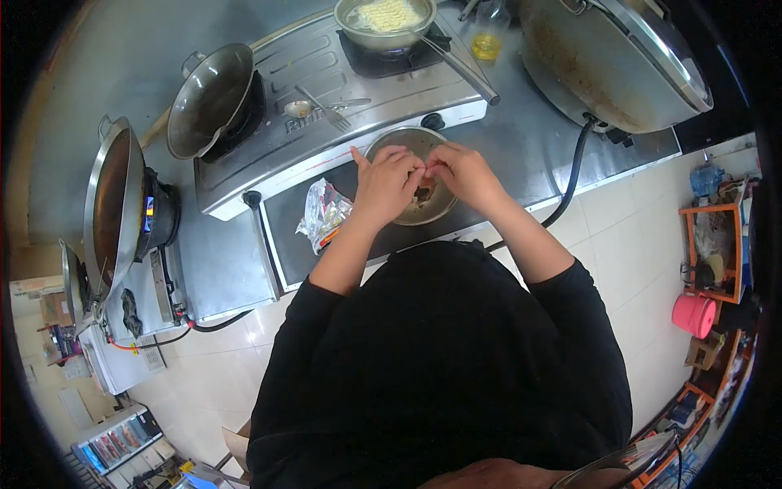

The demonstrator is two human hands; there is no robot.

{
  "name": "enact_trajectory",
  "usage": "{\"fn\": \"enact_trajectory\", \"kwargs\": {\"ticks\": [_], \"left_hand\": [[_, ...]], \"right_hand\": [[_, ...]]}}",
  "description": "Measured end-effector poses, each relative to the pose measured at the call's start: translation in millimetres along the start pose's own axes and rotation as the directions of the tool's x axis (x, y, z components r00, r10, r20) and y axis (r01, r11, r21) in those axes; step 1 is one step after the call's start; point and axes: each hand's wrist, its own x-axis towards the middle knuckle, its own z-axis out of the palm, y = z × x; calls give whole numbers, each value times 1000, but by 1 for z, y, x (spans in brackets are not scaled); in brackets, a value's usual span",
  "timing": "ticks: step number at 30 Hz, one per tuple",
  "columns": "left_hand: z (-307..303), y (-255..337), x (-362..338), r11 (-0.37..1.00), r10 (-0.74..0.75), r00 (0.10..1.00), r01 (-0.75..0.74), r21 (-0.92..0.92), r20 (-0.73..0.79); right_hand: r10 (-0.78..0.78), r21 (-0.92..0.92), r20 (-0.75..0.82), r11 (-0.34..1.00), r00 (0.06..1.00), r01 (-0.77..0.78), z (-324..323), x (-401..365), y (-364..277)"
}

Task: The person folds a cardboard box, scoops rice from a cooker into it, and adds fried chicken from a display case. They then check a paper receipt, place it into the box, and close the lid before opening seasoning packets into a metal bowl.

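Observation:
Both hands meet over a metal bowl [446, 209] with some dark stuff at its bottom. My left hand [388, 181] has its thumb and index finger pinched together, the other fingers curled above the bowl. Touching it fingertip to fingertip, my right hand [466, 174] is pinched as well. Whatever lies between the fingertips is too small to make out. A crumpled silver packet [324, 210] lies left of the bowl. Behind, a pan [391, 37] holding a pale noodle block [387, 15] sits on the stove's right burner.
On the gas stove [285, 155] lie a spoon [298, 108], a fork [334, 119] and another utensil. A wok [213, 102] tilts on the left burner. Further left stands a larger wok [114, 204]. A big lidded pot [603, 73] and a clear container of yellow liquid [486, 46] are at right.

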Motion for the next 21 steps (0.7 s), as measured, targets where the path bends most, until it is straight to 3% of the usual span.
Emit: {"fn": "enact_trajectory", "kwargs": {"ticks": [6,9,14,17,18,20,21], "left_hand": [[5,-15,1,949,-47,996,68,-309,73],[0,-12,3,917,-105,985,148,-370,135],[13,-19,3,802,-124,989,145,-579,76],[15,-18,3,689,-181,974,225,-689,138],[14,-16,3,645,-200,966,256,-720,164],[12,-14,2,746,-232,972,201,-634,35],[11,-13,2,792,-240,970,178,-584,-30]], "right_hand": [[-223,-135,46,965,974,227,8,5,6],[-373,-224,9,903,928,365,9,7,6],[-570,-336,-36,781,821,527,15,10,20],[-611,-382,19,727,792,570,9,10,23],[-579,-325,4,771,816,548,8,13,23],[-510,-208,-18,843,860,495,6,18,24],[-335,-108,-44,938,941,329,3,16,14]]}}
